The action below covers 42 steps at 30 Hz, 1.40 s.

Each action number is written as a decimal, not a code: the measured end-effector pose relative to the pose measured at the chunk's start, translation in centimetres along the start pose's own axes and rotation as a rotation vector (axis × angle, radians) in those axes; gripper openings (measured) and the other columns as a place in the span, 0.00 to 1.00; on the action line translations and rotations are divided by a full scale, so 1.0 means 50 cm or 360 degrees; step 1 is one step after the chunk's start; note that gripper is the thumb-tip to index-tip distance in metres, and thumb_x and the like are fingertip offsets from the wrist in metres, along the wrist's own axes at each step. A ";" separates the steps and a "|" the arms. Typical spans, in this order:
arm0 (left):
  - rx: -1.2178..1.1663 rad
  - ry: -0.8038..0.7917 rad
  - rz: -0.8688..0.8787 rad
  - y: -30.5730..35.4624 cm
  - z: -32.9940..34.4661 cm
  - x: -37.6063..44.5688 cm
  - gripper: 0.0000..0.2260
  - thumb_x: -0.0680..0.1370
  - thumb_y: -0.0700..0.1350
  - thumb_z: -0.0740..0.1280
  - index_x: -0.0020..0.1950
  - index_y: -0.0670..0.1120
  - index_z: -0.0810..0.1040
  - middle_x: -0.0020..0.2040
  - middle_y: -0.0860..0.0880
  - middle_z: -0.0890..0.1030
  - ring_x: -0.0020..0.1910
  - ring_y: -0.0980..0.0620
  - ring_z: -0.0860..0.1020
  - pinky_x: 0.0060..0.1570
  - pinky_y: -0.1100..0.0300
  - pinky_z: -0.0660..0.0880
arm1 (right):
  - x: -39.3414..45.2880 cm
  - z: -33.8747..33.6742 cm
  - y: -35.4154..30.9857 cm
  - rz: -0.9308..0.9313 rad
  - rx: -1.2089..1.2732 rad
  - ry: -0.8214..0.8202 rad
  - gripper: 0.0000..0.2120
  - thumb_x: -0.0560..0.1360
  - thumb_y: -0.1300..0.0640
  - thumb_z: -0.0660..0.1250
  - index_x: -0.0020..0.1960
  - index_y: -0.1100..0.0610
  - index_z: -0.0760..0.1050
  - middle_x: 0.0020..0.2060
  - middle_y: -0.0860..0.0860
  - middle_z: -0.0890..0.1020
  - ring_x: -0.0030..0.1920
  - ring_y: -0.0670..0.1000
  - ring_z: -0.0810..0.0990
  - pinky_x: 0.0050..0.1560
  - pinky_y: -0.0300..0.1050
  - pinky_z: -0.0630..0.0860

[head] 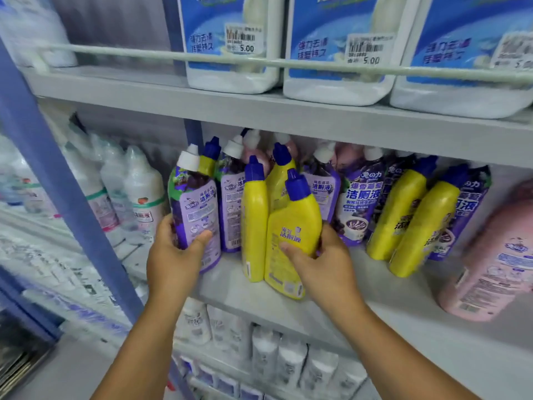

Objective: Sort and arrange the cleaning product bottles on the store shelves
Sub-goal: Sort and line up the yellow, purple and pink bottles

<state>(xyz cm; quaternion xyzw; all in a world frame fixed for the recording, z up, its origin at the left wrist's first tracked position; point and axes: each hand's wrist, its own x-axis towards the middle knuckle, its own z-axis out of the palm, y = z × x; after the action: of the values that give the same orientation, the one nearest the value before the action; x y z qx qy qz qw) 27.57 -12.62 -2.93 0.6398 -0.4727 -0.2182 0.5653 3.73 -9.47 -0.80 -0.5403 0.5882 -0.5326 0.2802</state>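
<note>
On the middle shelf my left hand grips a purple bottle with a white cap at the left end of the row. My right hand grips a yellow bottle with a blue cap by its lower body, at the shelf's front. A second yellow bottle stands just left of it, a third behind. More purple bottles fill the back. Two yellow bottles lean to the right further along.
A pink bottle leans at the far right. White jugs with blue labels sit on the upper shelf behind a rail. White bottles fill the neighbouring unit past a blue upright. White bottles stand on the lower shelf.
</note>
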 end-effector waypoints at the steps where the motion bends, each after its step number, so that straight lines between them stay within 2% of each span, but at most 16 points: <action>1: 0.0011 0.0004 0.0000 -0.004 0.001 0.014 0.22 0.74 0.53 0.76 0.65 0.58 0.72 0.52 0.59 0.85 0.50 0.55 0.84 0.53 0.47 0.81 | -0.011 0.010 0.001 0.0005 0.0008 -0.0033 0.16 0.69 0.49 0.80 0.53 0.46 0.77 0.45 0.40 0.85 0.46 0.41 0.84 0.51 0.47 0.82; 4: 0.0059 0.0051 0.0056 -0.007 0.013 0.043 0.21 0.75 0.52 0.76 0.64 0.57 0.71 0.53 0.57 0.84 0.49 0.51 0.82 0.49 0.53 0.77 | -0.022 0.054 -0.004 0.0004 0.0066 -0.0150 0.21 0.66 0.44 0.77 0.57 0.40 0.76 0.49 0.39 0.86 0.50 0.42 0.84 0.55 0.51 0.83; 7: 0.0068 0.0041 0.0080 -0.013 0.020 0.058 0.21 0.75 0.50 0.75 0.65 0.55 0.71 0.54 0.54 0.83 0.50 0.48 0.81 0.46 0.54 0.72 | -0.003 0.103 -0.012 0.0001 0.0072 -0.0193 0.25 0.64 0.38 0.73 0.59 0.40 0.74 0.52 0.40 0.85 0.53 0.44 0.84 0.57 0.53 0.82; 11: -0.0137 0.0011 0.0052 -0.030 0.023 0.037 0.22 0.77 0.46 0.74 0.69 0.53 0.71 0.61 0.51 0.82 0.55 0.51 0.82 0.58 0.48 0.78 | 0.012 0.145 -0.023 -0.0049 0.0036 -0.0221 0.23 0.68 0.42 0.76 0.60 0.40 0.72 0.54 0.40 0.84 0.55 0.45 0.83 0.58 0.50 0.81; 13: -0.0205 0.0166 0.0070 -0.022 0.022 -0.007 0.23 0.77 0.43 0.74 0.70 0.47 0.72 0.64 0.51 0.77 0.57 0.53 0.80 0.62 0.50 0.77 | 0.017 0.150 -0.026 -0.0073 0.0018 -0.0234 0.22 0.71 0.45 0.76 0.61 0.41 0.72 0.55 0.40 0.83 0.55 0.44 0.82 0.58 0.48 0.81; 16: -0.0080 0.0399 0.0477 0.011 0.026 -0.087 0.17 0.77 0.44 0.75 0.63 0.44 0.74 0.59 0.49 0.74 0.55 0.48 0.77 0.57 0.54 0.73 | 0.017 0.131 -0.022 -0.0088 0.0060 -0.0338 0.24 0.68 0.38 0.74 0.61 0.40 0.74 0.55 0.41 0.84 0.55 0.43 0.83 0.59 0.49 0.81; 18: -0.0248 0.0193 0.0664 0.049 0.039 -0.125 0.11 0.77 0.46 0.72 0.57 0.48 0.76 0.55 0.51 0.76 0.51 0.47 0.79 0.54 0.53 0.76 | 0.017 0.093 -0.018 -0.0183 0.0151 -0.0150 0.22 0.67 0.36 0.72 0.58 0.41 0.75 0.52 0.44 0.84 0.51 0.44 0.83 0.56 0.46 0.81; 20: -0.0365 -0.0071 0.0788 0.094 0.062 -0.151 0.09 0.77 0.47 0.70 0.56 0.50 0.77 0.54 0.53 0.77 0.53 0.49 0.80 0.54 0.55 0.77 | 0.038 0.032 -0.022 -0.0288 0.0233 0.0274 0.18 0.70 0.40 0.73 0.56 0.45 0.76 0.50 0.49 0.82 0.49 0.47 0.82 0.53 0.47 0.80; 22: -0.0342 -0.0272 0.0900 0.149 0.092 -0.167 0.11 0.78 0.46 0.70 0.60 0.49 0.77 0.57 0.54 0.76 0.59 0.53 0.78 0.59 0.60 0.75 | 0.091 -0.028 -0.017 -0.0328 0.0049 0.0602 0.18 0.73 0.45 0.75 0.58 0.51 0.77 0.52 0.50 0.79 0.50 0.49 0.81 0.55 0.52 0.80; 23: -0.0321 -0.0336 0.0924 0.178 0.110 -0.168 0.14 0.78 0.45 0.69 0.63 0.48 0.76 0.60 0.54 0.75 0.62 0.55 0.76 0.62 0.62 0.73 | 0.123 -0.050 -0.015 -0.0309 -0.0105 0.0636 0.21 0.73 0.46 0.76 0.61 0.52 0.76 0.54 0.49 0.78 0.52 0.50 0.81 0.57 0.53 0.79; 26: -0.0310 -0.0300 0.0857 0.246 0.196 -0.132 0.21 0.78 0.44 0.67 0.71 0.42 0.73 0.67 0.48 0.73 0.68 0.50 0.72 0.69 0.65 0.66 | 0.190 -0.056 -0.005 -0.0099 -0.0066 0.0281 0.26 0.70 0.45 0.78 0.65 0.49 0.75 0.56 0.46 0.83 0.56 0.49 0.83 0.59 0.54 0.80; 28: -0.0256 -0.0205 0.0712 0.268 0.262 -0.086 0.25 0.78 0.43 0.65 0.74 0.37 0.69 0.71 0.39 0.71 0.72 0.41 0.69 0.74 0.54 0.65 | 0.205 -0.043 0.009 -0.0051 -0.0034 0.0175 0.24 0.70 0.50 0.78 0.64 0.49 0.76 0.52 0.46 0.85 0.53 0.48 0.84 0.56 0.49 0.79; 30: -0.0148 -0.0151 0.0507 0.271 0.307 -0.043 0.29 0.78 0.41 0.66 0.77 0.36 0.64 0.73 0.34 0.68 0.74 0.35 0.65 0.74 0.45 0.63 | 0.202 -0.042 0.013 -0.0071 -0.0087 0.0219 0.19 0.73 0.56 0.77 0.63 0.52 0.77 0.50 0.46 0.84 0.50 0.46 0.83 0.53 0.44 0.78; 33: 0.0073 -0.0055 0.0400 0.236 0.343 -0.001 0.35 0.76 0.41 0.68 0.80 0.38 0.58 0.72 0.33 0.69 0.73 0.34 0.66 0.72 0.43 0.65 | 0.175 -0.070 0.009 -0.0123 -0.0085 0.0302 0.20 0.73 0.59 0.76 0.63 0.52 0.77 0.52 0.47 0.85 0.51 0.46 0.82 0.55 0.42 0.78; 36: 0.0116 0.0030 0.0404 0.200 0.358 0.026 0.32 0.77 0.41 0.70 0.79 0.39 0.62 0.69 0.35 0.72 0.69 0.34 0.70 0.69 0.47 0.67 | 0.137 -0.124 0.022 -0.0081 -0.0163 0.0395 0.19 0.72 0.56 0.78 0.59 0.48 0.75 0.50 0.45 0.84 0.50 0.47 0.83 0.52 0.41 0.76; 42: 0.0115 0.0138 0.0476 0.183 0.367 0.031 0.27 0.75 0.44 0.70 0.73 0.40 0.70 0.64 0.37 0.75 0.65 0.35 0.74 0.66 0.44 0.71 | 0.101 -0.234 0.037 -0.0029 -0.0235 0.0646 0.17 0.73 0.56 0.76 0.58 0.51 0.75 0.50 0.44 0.82 0.51 0.46 0.80 0.54 0.40 0.73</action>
<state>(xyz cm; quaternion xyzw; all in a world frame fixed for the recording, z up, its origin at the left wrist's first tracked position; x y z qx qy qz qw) 10.06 -22.66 1.10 0.5911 -0.5454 -0.0868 0.5879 -8.81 -10.69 1.96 -0.4463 0.6649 -0.5886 0.1108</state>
